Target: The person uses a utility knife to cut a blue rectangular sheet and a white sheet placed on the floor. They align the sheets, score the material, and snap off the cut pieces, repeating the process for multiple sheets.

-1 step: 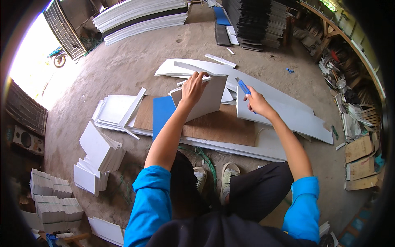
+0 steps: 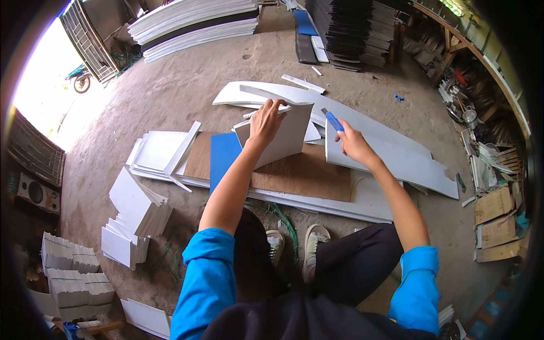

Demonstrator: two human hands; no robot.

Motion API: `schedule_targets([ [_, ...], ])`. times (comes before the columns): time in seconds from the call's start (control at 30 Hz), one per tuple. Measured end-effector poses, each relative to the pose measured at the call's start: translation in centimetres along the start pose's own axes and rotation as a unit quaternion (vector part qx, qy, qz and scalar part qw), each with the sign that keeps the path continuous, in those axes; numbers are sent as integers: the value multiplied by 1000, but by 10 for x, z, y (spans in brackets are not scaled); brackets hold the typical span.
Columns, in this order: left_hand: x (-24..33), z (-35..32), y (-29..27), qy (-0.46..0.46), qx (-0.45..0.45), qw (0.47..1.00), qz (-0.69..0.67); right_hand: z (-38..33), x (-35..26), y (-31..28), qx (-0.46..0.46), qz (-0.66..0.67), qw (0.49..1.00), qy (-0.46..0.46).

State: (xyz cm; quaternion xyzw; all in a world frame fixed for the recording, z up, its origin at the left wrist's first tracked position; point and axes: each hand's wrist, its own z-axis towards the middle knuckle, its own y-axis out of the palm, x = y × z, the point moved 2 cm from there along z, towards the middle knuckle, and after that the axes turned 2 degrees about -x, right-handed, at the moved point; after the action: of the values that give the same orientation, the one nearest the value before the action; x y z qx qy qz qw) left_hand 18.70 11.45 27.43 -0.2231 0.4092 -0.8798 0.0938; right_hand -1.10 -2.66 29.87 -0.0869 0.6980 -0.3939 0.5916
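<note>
Gripping grey board (image 2: 286,136), blue knife (image 2: 332,120)

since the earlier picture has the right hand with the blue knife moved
No. The right hand and blue knife sit at the same spot by the long white sheet.

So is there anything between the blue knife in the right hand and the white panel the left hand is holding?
Nothing visible: the utility knife in the right hand sits just beside the white panel gripped by the left hand.
</note>
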Motion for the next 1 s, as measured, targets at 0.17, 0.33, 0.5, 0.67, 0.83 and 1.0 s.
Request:
schedule_targets([
  [0.17,2,0,1,6,10,1000,1,-15,-14,18,63,-107,987,-102],
  [0.33,1,1,2,-6,2,1000,7,6,-25,38,57,-188,977,-82],
  [0.5,4,4,0,-40,-33,999,7,21,-25,53,63,-172,980,-81],
  [0.67,2,5,1,-41,-43,998,2,27,-22,62,73,-170,977,-105],
  [0.83,0,5,1,-42,-38,998,13,29,-22,63,89,-154,978,-107],
  [1.0,-1,6,2,-33,-31,999,12,31,-20,64,85,-149,979,-105],
])
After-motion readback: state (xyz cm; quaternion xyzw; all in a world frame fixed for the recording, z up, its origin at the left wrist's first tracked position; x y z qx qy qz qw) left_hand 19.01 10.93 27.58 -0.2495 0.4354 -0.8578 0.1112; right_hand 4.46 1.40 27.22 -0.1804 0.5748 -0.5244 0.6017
